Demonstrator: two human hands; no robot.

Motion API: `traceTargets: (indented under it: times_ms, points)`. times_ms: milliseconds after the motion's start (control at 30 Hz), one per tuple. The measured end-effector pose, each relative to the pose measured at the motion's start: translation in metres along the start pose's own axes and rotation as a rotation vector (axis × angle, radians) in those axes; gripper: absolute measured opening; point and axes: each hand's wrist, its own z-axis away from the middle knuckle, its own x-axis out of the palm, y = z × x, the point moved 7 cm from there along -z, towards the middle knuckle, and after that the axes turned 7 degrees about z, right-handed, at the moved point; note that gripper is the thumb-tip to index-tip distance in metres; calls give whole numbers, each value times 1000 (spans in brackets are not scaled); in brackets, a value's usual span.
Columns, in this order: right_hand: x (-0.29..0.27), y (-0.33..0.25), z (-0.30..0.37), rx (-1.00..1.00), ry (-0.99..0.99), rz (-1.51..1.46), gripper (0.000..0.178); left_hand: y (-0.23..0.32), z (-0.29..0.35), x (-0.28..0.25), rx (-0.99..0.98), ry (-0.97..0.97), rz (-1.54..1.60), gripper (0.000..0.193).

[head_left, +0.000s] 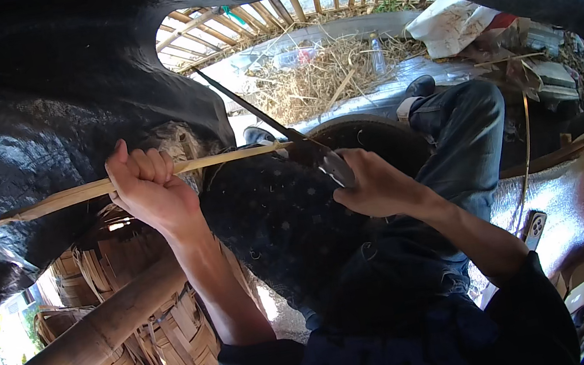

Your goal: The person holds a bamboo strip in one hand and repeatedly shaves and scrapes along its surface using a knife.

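My left hand is closed around a long, pale bamboo strip, which runs out past the fist to the far left. My right hand grips the grey handle of a knife. Its long, dark, narrow blade points up and to the left, away from me. The strip's right end meets the knife near the base of the blade; whether the edge is cutting into it I cannot tell. A dark cloth with small flecks lies over my lap beneath both hands.
A thick bamboo pole crosses the lower left, beside woven bamboo baskets. Black plastic sheeting hangs at left and overhead. Straw and a clear bottle lie beyond my feet. A phone is at right.
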Motion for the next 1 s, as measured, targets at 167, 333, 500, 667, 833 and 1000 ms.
traceTargets:
  times_ms: [167, 333, 500, 667, 833, 1000]
  points:
    - [-18, -31, 29, -359, 310, 40, 37, 1, -9, -6, -9, 52, 18, 44]
    - [38, 69, 0, 103, -15, 191, 38, -6, -11, -1, -36, 51, -14, 44]
    - [-12, 31, 18, 41, 28, 42, 31, -3, -11, 2, -36, 56, -4, 43]
    - [-32, -21, 31, -267, 335, -47, 28, -5, -13, 4, -52, 46, -6, 44]
    - [30, 44, 3, 63, -84, -31, 27, -11, -8, 13, -102, -37, 11, 44]
    - [-19, -4, 5, -114, 116, 38, 29, -6, -9, 12, -62, -63, 15, 45]
